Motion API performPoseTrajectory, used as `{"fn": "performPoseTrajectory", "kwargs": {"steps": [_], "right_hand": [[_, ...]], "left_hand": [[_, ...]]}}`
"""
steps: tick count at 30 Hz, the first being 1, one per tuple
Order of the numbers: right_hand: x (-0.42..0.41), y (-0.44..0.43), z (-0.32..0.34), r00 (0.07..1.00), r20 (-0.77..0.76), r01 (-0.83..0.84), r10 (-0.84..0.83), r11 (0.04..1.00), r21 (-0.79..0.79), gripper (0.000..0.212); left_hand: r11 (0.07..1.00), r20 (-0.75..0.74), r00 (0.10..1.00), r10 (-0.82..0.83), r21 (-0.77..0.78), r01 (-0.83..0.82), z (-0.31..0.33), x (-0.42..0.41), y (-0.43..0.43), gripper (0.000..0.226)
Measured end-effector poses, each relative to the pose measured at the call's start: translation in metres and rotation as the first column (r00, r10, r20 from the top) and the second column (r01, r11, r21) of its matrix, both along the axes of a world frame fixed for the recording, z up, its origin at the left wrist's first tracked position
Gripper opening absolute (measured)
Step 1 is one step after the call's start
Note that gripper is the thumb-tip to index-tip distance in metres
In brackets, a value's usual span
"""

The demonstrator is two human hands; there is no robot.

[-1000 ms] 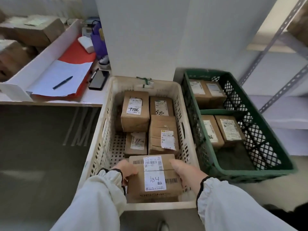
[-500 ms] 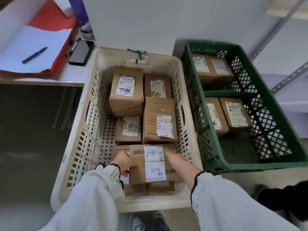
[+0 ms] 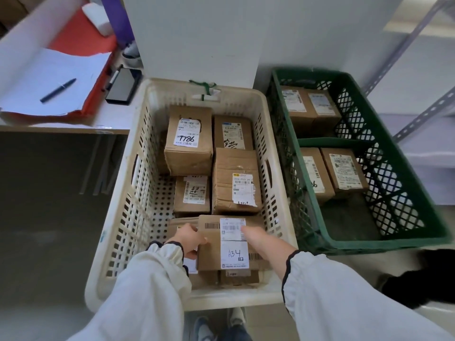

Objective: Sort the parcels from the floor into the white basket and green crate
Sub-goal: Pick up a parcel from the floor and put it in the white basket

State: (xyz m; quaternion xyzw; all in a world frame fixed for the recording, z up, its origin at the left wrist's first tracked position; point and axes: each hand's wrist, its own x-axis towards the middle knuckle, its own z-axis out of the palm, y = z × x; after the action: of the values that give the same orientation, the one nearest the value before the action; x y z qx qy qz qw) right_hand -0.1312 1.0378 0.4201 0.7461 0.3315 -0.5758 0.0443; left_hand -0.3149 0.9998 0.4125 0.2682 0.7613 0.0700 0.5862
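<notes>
A cardboard parcel marked A34 [image 3: 211,252] sits low inside the near end of the white basket [image 3: 123,217], on top of other boxes. My left hand [image 3: 188,239] grips its left side and my right hand [image 3: 264,244] presses its right side. Several more parcels fill the basket, among them one marked T786 [image 3: 188,141]. The green crate [image 3: 384,232] stands to the right of the basket, with two parcels in its far compartment [image 3: 309,107] and two in the near one [image 3: 343,169].
A desk at the left holds white paper on a red folder [image 3: 44,80], a blue pen [image 3: 57,90] and a black phone [image 3: 121,86]. A white panel [image 3: 197,38] rises behind the basket. Metal shelving [image 3: 423,114] stands at the right. My shoes [image 3: 219,326] show below the basket.
Both hands have lowered the A34 parcel from the basket's near rim down onto the boxes inside. My view has tipped further downward over the basket.
</notes>
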Motion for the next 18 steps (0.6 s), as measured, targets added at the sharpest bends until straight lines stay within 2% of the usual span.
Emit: {"fn": "performPoseTrajectory", "kwargs": {"steps": [4, 11, 13, 16, 18], "right_hand": [[-0.004, 0.001, 0.015, 0.998, -0.056, 0.022, -0.022, 1.0, -0.004, 0.029], [-0.014, 0.005, 0.058, 0.997, -0.082, -0.001, 0.002, 1.0, 0.008, 0.035], [-0.022, 0.007, 0.073, 0.996, -0.088, 0.002, 0.0, 1.0, 0.027, 0.037], [-0.044, 0.011, 0.105, 0.988, -0.036, -0.149, 0.153, 0.984, 0.096, 0.048], [-0.06, 0.016, 0.127, 0.963, -0.013, -0.264, 0.269, 0.954, 0.142, 0.053]], "left_hand": [[0.997, 0.115, 0.99, 0.077, 0.004, -0.078, 0.008, 0.005, -0.002, 0.045], [0.985, 0.068, 0.983, 0.168, 0.021, -0.17, 0.033, -0.005, -0.008, 0.024], [0.975, 0.08, 0.975, 0.209, 0.057, -0.214, 0.048, -0.013, -0.01, 0.03], [0.968, 0.012, 0.979, 0.205, 0.146, -0.205, 0.081, -0.029, -0.012, 0.037], [0.957, 0.025, 0.979, 0.203, 0.205, -0.203, 0.108, -0.039, -0.015, 0.038]]}}
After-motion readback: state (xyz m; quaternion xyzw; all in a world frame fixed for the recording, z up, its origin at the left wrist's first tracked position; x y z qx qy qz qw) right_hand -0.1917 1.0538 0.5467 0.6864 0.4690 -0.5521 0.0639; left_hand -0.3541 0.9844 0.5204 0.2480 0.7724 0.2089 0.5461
